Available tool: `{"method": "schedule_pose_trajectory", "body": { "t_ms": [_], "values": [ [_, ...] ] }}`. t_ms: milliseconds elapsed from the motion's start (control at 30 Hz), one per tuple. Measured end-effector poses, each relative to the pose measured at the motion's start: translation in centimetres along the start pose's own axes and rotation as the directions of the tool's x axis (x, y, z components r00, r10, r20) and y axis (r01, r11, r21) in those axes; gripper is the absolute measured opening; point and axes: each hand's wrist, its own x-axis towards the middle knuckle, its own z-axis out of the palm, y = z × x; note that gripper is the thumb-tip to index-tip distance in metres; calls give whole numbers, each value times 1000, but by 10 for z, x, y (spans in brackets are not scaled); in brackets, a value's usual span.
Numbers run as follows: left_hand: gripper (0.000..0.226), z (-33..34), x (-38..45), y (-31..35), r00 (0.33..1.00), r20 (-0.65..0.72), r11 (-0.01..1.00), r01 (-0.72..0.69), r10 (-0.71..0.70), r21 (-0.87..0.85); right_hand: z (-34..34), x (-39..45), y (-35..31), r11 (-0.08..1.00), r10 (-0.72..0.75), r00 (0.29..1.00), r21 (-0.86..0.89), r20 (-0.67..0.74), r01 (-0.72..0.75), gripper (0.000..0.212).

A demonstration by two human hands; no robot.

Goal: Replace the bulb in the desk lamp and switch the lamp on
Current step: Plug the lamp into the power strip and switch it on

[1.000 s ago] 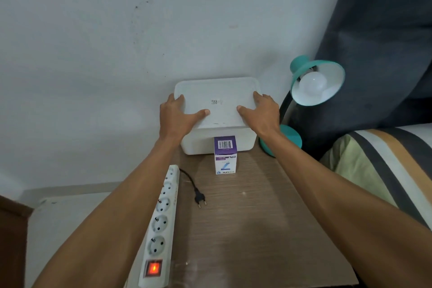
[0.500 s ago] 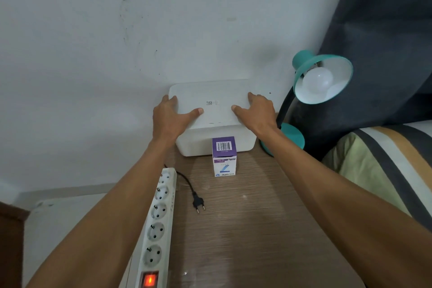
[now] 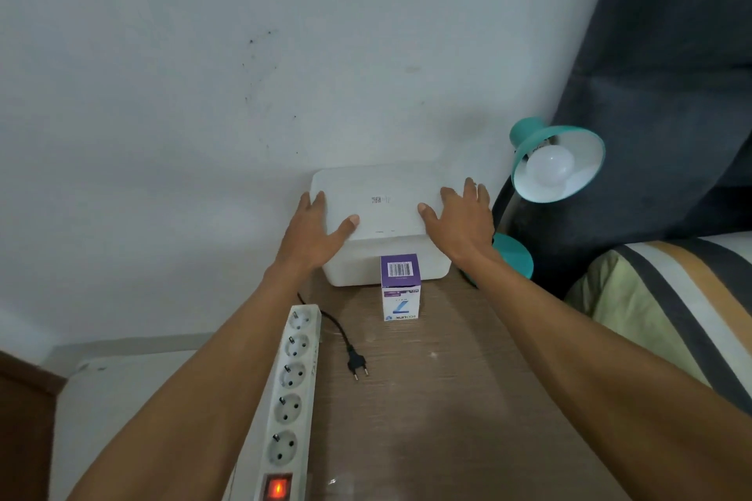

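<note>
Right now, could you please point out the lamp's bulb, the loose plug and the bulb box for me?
bulb (image 3: 549,165), head view, on its rounded front inside the shade.
plug (image 3: 356,363), head view, on its black body behind the pins.
bulb box (image 3: 400,270), head view, on the purple top by the barcode.

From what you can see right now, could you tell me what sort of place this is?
Probably a bedroom corner: a wooden bedside table against a plain wall, striped bedding beside it, and a teal desk lamp by a dark curtain.
</note>
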Motion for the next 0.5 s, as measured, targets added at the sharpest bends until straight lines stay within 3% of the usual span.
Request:
{"method": "schedule_pose_trajectory", "body": {
  "t_ms": [100, 200, 367, 500],
  "values": [
    [87, -2, -22, -8, 999, -29, 998, -31, 29, -48, 0, -18, -7, 988, -143, 965, 21, -219, 152, 45],
    [85, -1, -52, -23, 998, -27, 988, -62, 59, -144, 4, -42, -23, 960, -271, 924, -11, -268, 279, 35],
    [87, 7, -103, -53, 997, -23, 990, -75, 72, -123, 25, -91, -53, 915, -376, 900, 64, -222, 399, 30],
    [105, 29, -136, -103, 993, 72, 984, 102, -92, -144, 58, -139, -68, 914, -383, 923, 126, -49, 386, 27]
  ]
}}
